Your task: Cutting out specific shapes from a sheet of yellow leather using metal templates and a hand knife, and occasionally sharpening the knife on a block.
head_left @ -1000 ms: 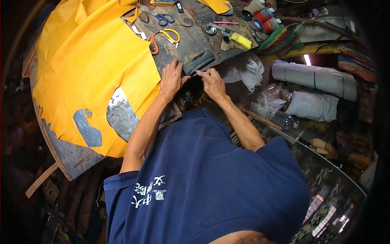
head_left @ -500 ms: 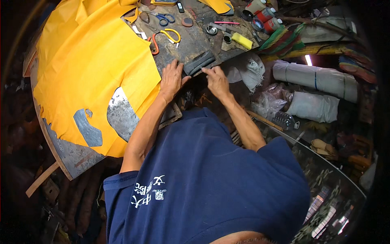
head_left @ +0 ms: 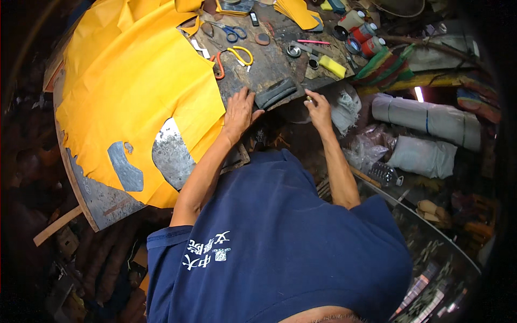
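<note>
You're resting flat, empty left fingers (head_left: 243, 97) left of the block (head_left: 276, 93), right fingers (head_left: 318, 97) pinching something small (head_left: 309, 99) right of it: brace firmly!

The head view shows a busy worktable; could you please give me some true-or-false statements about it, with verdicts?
1. The left hand is at the edge of the table, left of the dark block. True.
2. The yellow sponge lies right of the blue-handled scissors. True.
3. The right hand rests on the dark block. False: the right hand is apart from it, pinching a small item.
4. The yellow sheet lies right of both hands. False: the sheet lies to their left.
</note>
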{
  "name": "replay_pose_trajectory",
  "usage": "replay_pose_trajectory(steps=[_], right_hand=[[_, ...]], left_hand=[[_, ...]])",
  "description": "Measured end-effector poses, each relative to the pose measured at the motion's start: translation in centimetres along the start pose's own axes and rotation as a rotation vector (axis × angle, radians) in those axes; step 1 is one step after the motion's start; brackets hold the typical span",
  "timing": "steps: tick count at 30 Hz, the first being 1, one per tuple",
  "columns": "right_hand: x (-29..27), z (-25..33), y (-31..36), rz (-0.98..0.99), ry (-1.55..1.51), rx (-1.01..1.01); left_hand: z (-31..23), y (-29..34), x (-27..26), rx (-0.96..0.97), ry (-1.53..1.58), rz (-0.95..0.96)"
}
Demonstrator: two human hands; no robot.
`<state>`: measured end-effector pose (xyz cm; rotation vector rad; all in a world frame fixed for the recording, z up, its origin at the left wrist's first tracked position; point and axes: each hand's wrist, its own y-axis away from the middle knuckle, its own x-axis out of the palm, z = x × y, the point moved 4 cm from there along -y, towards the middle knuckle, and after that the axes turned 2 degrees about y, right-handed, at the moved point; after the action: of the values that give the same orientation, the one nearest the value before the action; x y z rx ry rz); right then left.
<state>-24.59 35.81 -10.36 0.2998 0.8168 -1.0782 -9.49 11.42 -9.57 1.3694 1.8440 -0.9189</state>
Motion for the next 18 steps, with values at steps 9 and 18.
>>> replay_pose_trajectory(steps=[9,18], right_hand=[[0.9,1.9,5.1,0.252,-1.540,0.811],[-0.3,2.9,6.0,0.487,-1.281,0.858]], left_hand=[[-1.1,0.4,-0.7,0.042,-0.002,-0.102],[0.2,0.0,-0.3,-0.084,0.116,-0.151]])
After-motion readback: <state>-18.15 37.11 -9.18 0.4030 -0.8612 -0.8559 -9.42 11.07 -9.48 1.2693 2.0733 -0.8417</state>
